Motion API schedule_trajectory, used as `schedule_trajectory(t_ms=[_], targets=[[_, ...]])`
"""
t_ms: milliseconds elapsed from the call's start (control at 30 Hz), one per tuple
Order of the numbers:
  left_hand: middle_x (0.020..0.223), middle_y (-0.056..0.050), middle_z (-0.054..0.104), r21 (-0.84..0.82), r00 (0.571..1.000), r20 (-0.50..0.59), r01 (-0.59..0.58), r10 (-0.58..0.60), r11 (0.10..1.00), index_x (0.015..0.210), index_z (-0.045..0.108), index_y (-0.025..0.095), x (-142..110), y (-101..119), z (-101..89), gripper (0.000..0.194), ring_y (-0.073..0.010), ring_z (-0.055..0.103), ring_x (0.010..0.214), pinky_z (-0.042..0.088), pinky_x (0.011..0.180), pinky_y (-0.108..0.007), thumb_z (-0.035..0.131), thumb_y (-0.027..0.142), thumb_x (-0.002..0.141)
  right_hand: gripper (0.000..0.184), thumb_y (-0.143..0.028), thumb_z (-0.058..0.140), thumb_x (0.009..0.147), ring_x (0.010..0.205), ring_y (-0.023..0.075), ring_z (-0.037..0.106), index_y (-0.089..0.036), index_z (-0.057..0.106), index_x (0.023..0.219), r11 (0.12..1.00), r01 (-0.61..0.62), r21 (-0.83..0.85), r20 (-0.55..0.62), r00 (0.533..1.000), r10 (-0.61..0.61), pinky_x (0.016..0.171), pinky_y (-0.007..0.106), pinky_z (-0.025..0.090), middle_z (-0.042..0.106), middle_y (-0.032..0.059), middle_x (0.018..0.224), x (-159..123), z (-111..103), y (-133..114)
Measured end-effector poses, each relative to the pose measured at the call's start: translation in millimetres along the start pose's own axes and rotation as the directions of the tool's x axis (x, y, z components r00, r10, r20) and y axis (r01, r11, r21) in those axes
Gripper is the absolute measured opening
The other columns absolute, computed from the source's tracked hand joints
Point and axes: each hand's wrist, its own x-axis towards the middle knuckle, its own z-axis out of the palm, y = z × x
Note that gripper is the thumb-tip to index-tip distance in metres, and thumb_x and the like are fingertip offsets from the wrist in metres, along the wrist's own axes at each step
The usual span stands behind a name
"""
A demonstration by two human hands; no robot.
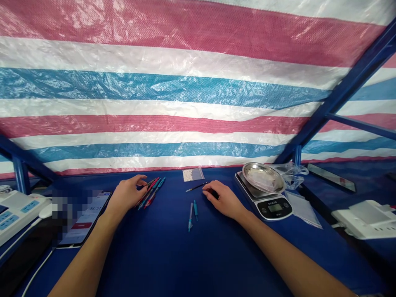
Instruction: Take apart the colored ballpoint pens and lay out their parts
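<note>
My left hand [128,192] rests beside a bundle of pens [151,193] in red, teal and dark colours. Its fingers are apart and curve over the near side of the bundle; whether they touch a pen is hard to see. Loosely bent, my right hand [221,199] lies on the table with a gap between thumb and fingers and nothing visible in it. Just beyond its fingertips is a thin dark pen refill [196,187]. In front of me lie two pen parts, a clear-and-blue barrel [190,218] and a shorter teal piece [195,209].
A small bag of white bits [192,174] lies at the back. On the right stands a digital scale [274,209] with a metal dish [262,177], beside plastic bags [303,209]. A phone [85,220] and power strip [18,212] are left; another power strip [365,218] is right.
</note>
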Motion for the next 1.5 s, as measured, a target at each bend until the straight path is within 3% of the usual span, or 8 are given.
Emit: schedule_trajectory(t_ms=[200,333,500,633,767,900,1233,1500], targets=[[0.104,-0.003,0.082,0.042,0.989,-0.141,0.050,-0.044,0.998,0.128,0.066,0.025,-4,15,-4.8,0.042,-0.0314,0.078,0.098,0.055,0.082,-0.037,0.067,0.037,0.087,0.019,-0.038,0.058,0.106,0.097,0.0260,0.067,-0.028,0.074,0.111,1.000,-0.005,0.011,0.000,1.000,0.005,0.087,0.043,0.054,0.075,0.0068,0.103,0,-1,-2],[0.107,-0.003,0.079,-0.083,0.963,-0.219,-0.180,0.159,0.980,0.125,0.063,0.025,-15,39,-4.4,0.033,-0.0254,0.077,0.097,0.057,0.086,-0.033,0.066,0.034,0.093,0.021,-0.042,0.061,0.104,0.090,0.0242,0.068,-0.029,0.074,0.113,0.995,-0.030,0.095,-0.028,0.999,0.033,0.081,0.039,0.054,0.075,0.0059,0.104,-1,2,-8],[0.120,-0.007,0.073,-0.267,0.781,-0.004,-0.602,0.624,0.752,0.128,0.062,0.027,-43,88,9.1,0.024,-0.0204,0.072,0.105,0.056,0.095,-0.033,0.051,0.025,0.107,0.044,-0.048,0.067,0.101,0.073,0.0182,0.064,-0.030,0.062,0.141,0.935,-0.086,0.343,0.074,0.995,0.065,0.064,0.030,0.051,0.075,0.0032,0.101,-6,8,-30],[0.126,-0.008,0.070,-0.347,0.705,0.038,-0.656,0.709,0.671,0.140,0.058,0.030,-60,115,24.0,0.032,-0.0206,0.070,0.109,0.056,0.096,-0.033,0.048,0.024,0.111,0.027,-0.049,0.062,0.104,0.082,0.0205,0.068,-0.027,0.075,0.108,0.923,-0.083,0.375,0.128,0.991,0.037,0.075,0.032,0.054,0.075,0.0038,0.094,-9,12,-40],[0.137,-0.011,0.064,-0.416,0.771,0.040,-0.565,0.635,0.712,0.153,0.050,0.031,-59,114,31.6,0.044,-0.0222,0.069,0.114,0.058,0.094,-0.033,0.053,0.029,0.109,0.029,-0.051,0.062,0.104,0.079,0.0214,0.069,-0.025,0.074,0.100,0.885,-0.152,0.440,0.097,0.988,0.121,0.075,0.034,0.056,0.074,0.0041,0.089,-9,15,-35],[0.119,-0.008,0.071,-0.438,0.835,0.038,-0.479,0.548,0.760,0.139,0.063,0.028,-51,105,34.0,0.032,-0.0212,0.071,0.101,0.058,0.087,-0.032,0.055,0.035,0.109,0.028,-0.051,0.065,0.101,0.080,0.0215,0.068,-0.025,0.074,0.099,0.860,-0.161,0.484,0.045,0.986,0.160,0.075,0.035,0.056,0.074,0.0043,0.091,-6,14,-27],[0.097,-0.003,0.073,-0.506,0.853,0.061,-0.421,0.518,0.753,0.106,0.074,0.022,-43,99,35.8,0.024,-0.0174,0.069,0.088,0.050,0.080,-0.028,0.052,0.029,0.110,0.017,-0.038,0.075,0.094,0.085,0.0197,0.066,-0.026,0.076,0.106,0.896,-0.078,0.437,-0.045,0.993,0.108,0.073,0.032,0.053,0.074,0.0049,0.108,-1,14,-23],[0.099,-0.003,0.074,-0.456,0.877,-0.018,-0.434,0.480,0.777,0.131,0.074,0.025,-43,92,44.5,0.031,-0.0152,0.066,0.076,0.051,0.074,-0.026,0.062,0.042,0.107,0.027,-0.049,0.074,0.096,0.076,0.0177,0.064,-0.025,0.075,0.108,0.853,-0.176,0.492,0.011,0.980,0.197,0.070,0.031,0.052,0.073,0.0031,0.097,-2,17,-15]])
